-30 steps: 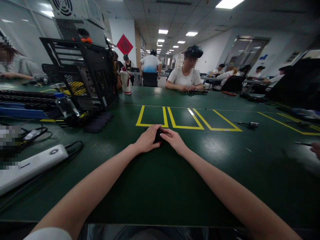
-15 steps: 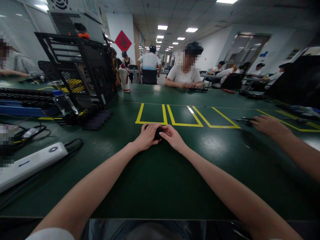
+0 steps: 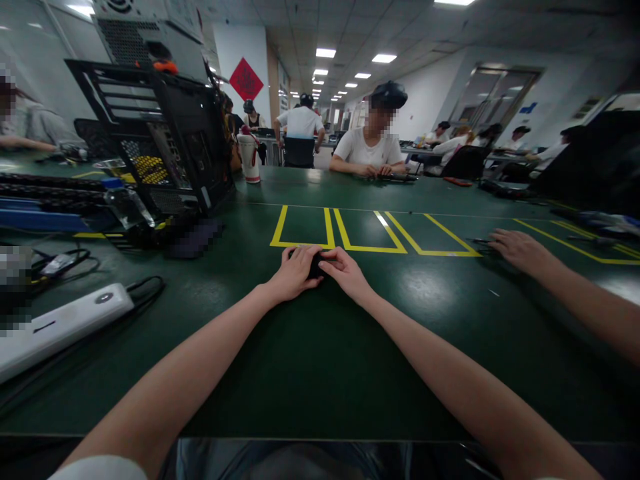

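A small black object [image 3: 315, 268] rests on or just over the green table, mostly covered by my fingers, so its kind does not show. My left hand [image 3: 296, 272] is closed over its left side and top, with the thumb along the near edge. From the right, my right hand [image 3: 345, 272] grips the same object between thumb and fingers. Both hands meet just in front of the yellow tape rectangles [image 3: 373, 250].
At left stand a black computer case [image 3: 175, 140], a bottle with a blue cap [image 3: 125, 202] and a white power strip [image 3: 65, 327] with cables. A paper cup [image 3: 249, 159] is farther back. A co-worker's hand [image 3: 525, 250] reaches in from the right over a dark tool.
My hands stay almost in place around the black object. The co-worker's hand at right has shifted a little to the left.
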Action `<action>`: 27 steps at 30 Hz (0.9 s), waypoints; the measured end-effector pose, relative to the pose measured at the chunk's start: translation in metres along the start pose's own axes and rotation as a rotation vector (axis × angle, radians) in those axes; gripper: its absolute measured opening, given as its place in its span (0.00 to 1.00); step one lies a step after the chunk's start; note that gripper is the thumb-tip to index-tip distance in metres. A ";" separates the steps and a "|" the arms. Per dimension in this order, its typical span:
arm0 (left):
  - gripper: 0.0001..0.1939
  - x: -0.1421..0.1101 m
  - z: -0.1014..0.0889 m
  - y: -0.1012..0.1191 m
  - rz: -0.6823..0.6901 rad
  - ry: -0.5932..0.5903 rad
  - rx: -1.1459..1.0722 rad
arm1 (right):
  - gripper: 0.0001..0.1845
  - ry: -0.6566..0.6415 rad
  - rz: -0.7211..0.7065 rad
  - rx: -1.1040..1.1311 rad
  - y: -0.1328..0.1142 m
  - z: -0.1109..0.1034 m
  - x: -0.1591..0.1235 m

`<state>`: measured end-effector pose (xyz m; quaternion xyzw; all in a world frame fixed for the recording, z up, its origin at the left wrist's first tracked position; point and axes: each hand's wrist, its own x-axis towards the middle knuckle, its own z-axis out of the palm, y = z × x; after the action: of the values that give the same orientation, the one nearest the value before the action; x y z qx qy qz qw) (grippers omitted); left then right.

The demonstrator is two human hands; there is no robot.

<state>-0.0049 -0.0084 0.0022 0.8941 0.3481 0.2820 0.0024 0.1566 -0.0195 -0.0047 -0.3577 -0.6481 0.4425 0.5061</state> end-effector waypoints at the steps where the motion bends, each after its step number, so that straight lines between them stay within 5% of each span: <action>1: 0.28 0.000 0.000 0.000 0.001 -0.001 -0.002 | 0.10 0.014 0.007 -0.001 0.000 0.000 0.001; 7: 0.28 0.000 0.000 0.000 0.003 -0.010 -0.004 | 0.16 0.028 0.114 -0.054 -0.003 -0.001 0.004; 20: 0.28 -0.001 0.000 0.001 -0.012 -0.012 -0.008 | 0.19 -0.098 0.099 0.111 0.000 -0.005 0.000; 27: 0.29 0.000 0.000 0.001 -0.010 -0.010 0.004 | 0.12 0.011 0.086 0.070 -0.006 0.000 0.003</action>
<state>-0.0044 -0.0092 0.0022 0.8937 0.3529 0.2770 0.0037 0.1557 -0.0193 0.0023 -0.3698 -0.6134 0.4844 0.5023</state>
